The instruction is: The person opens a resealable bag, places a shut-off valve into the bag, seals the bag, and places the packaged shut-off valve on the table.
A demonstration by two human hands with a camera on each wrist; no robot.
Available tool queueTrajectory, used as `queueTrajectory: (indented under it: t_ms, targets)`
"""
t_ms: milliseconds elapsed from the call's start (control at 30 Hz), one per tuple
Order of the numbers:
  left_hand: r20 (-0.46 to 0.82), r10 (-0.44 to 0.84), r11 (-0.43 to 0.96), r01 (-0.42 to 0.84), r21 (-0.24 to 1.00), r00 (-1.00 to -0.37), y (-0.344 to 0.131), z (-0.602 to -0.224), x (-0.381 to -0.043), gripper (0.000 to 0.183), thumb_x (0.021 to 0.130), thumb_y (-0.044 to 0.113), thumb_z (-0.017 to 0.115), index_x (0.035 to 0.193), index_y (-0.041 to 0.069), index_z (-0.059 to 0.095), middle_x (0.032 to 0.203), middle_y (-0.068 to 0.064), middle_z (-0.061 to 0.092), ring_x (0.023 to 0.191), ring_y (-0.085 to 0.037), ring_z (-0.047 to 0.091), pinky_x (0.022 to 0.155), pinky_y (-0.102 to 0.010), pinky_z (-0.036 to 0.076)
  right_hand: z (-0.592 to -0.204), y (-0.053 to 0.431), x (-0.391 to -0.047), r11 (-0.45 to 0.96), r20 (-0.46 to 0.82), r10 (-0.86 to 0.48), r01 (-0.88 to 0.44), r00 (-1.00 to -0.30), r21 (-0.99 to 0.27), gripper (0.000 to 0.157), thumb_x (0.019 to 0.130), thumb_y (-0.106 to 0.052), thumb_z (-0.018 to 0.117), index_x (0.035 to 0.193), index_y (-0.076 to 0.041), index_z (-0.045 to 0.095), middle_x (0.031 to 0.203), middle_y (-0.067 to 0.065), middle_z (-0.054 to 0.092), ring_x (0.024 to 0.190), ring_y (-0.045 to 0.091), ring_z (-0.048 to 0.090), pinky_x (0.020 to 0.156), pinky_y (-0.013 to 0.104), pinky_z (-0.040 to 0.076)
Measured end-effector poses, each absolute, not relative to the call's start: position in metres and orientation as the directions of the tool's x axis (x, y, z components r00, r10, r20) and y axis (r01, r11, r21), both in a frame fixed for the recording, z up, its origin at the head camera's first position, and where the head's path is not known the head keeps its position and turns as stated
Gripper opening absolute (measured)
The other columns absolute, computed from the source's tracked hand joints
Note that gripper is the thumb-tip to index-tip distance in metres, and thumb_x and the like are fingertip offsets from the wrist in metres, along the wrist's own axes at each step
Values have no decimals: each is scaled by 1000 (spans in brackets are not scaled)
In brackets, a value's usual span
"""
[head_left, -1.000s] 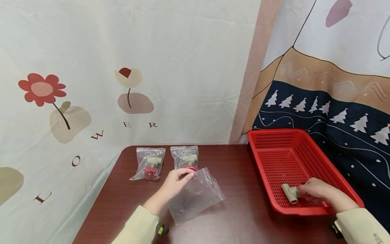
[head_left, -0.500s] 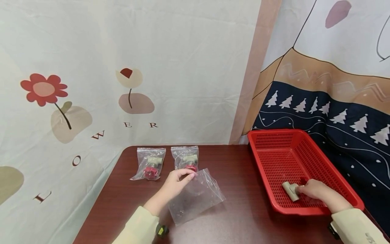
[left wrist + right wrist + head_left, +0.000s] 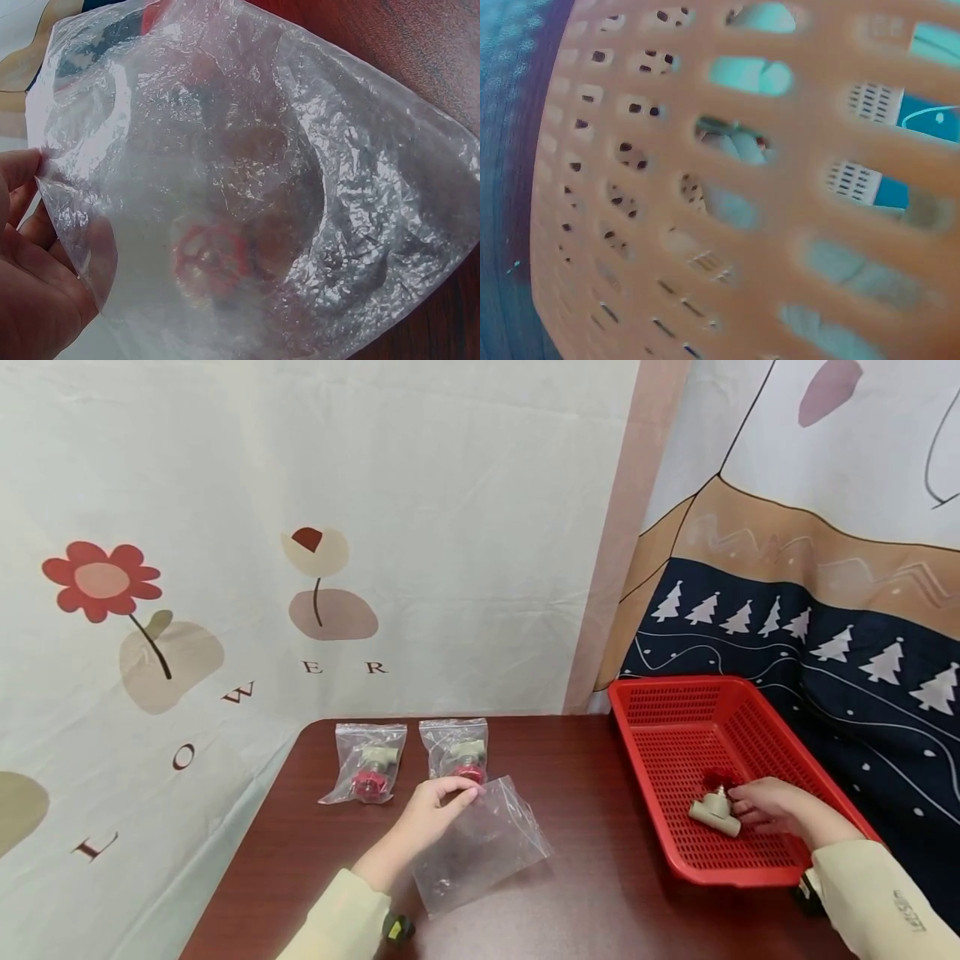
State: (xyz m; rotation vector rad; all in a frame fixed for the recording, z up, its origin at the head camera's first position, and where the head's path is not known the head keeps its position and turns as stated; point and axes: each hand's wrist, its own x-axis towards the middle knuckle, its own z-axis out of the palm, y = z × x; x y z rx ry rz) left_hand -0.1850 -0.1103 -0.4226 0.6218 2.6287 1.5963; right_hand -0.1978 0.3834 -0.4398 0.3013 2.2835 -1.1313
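Note:
My left hand pinches a clear plastic bag at its top edge, over the table. The bag fills most of the left wrist view, with the thumb and fingers of my left hand at its edge. In the red basket lies a beige pipe valve with a red handwheel. My right hand is inside the basket, its loosely bent fingers right beside the valve. The right wrist view is filled by the basket wall, which mostly hides that hand.
Two zip bags, a left one and a right one, lie at the back of the brown table, each with a similar valve inside. A printed cloth hangs behind the table, and a dark one with trees runs along the basket's right side.
The valve has turned in the basket, so its handwheel now shows at the back. My right hand has moved slightly back, its fingers looser. The left hand and bag have stayed almost still.

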Motion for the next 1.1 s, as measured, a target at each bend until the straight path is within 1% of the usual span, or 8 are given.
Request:
queueTrajectory:
  t_ms: [67, 200, 333, 467, 567, 667, 900, 1100]
  targets:
    - [195, 334, 409, 328, 852, -922, -110, -422, -185, 16, 91, 6, 61, 101, -2, 70, 98, -14, 71, 95, -16, 63, 81, -21, 50, -441, 384, -201, 612, -602, -52, 451, -796, -650, 60, 97, -25, 44, 129, 23, 30, 115, 31, 56, 99, 28, 62, 86, 46, 51]
    - [197, 332, 411, 329, 850, -923, -110, -423, -184, 16, 90, 6, 62, 100, -2, 70, 98, -14, 71, 94, -15, 62, 80, -22, 50, -444, 382, -204, 606, -639, -55, 483, -767, -633, 68, 95, -31, 48, 131, 22, 27, 118, 33, 52, 100, 30, 61, 84, 43, 52]
    - [192, 341, 401, 327, 856, -920, -109, -425, -185, 16, 90, 6, 61, 101, -2, 70, 99, -14, 71, 93, -13, 62, 80, -22, 50, -447, 382, -204, 564, -655, -60, 515, -754, -645, 68, 96, -33, 47, 133, 21, 27, 120, 34, 49, 105, 35, 59, 87, 44, 51]
    - [185, 351, 391, 323, 862, -918, -109, -427, -185, 16, 91, 7, 61, 101, -2, 70, 99, -15, 71, 93, -13, 62, 80, -21, 50, -453, 383, -201, 542, -655, -41, 534, -754, -649, 60, 96, -34, 50, 124, 17, 37, 109, 23, 53, 101, 30, 58, 87, 45, 50]
    - [187, 353, 390, 325, 861, -917, -109, -427, -185, 16, 91, 7, 61, 100, -2, 70, 98, -15, 71, 91, -15, 62, 79, -21, 50, -457, 383, -199, 541, -641, -23, 530, -767, -653, 49, 95, -35, 51, 113, 10, 46, 99, 13, 54, 94, 22, 57, 84, 42, 50]
    - [185, 354, 396, 326, 858, -917, -108, -426, -184, 15, 91, 7, 61, 100, -2, 70, 97, -15, 71, 91, -17, 63, 78, -21, 50, -458, 382, -199, 546, -630, -19, 520, -777, -657, 39, 95, -34, 52, 103, 4, 51, 93, 8, 53, 90, 19, 54, 83, 41, 49]
    - [208, 356, 383, 345, 857, -911, -113, -458, -199, 17, 91, 19, 63, 100, 7, 72, 98, -7, 72, 90, -10, 63, 78, -22, 51, -458, 381, -200, 583, -604, -16, 483, -797, -653, 54, 93, -32, 57, 117, 16, 49, 97, 13, 56, 91, 23, 53, 86, 42, 49]
    - [204, 354, 402, 346, 848, -913, -113, -465, -202, 16, 92, 21, 62, 99, 10, 72, 99, -5, 72, 91, -7, 62, 77, -21, 50, -460, 379, -202, 626, -595, 8, 468, -804, -624, 63, 90, -43, 60, 117, 13, 53, 100, 13, 57, 93, 24, 52, 84, 42, 48]
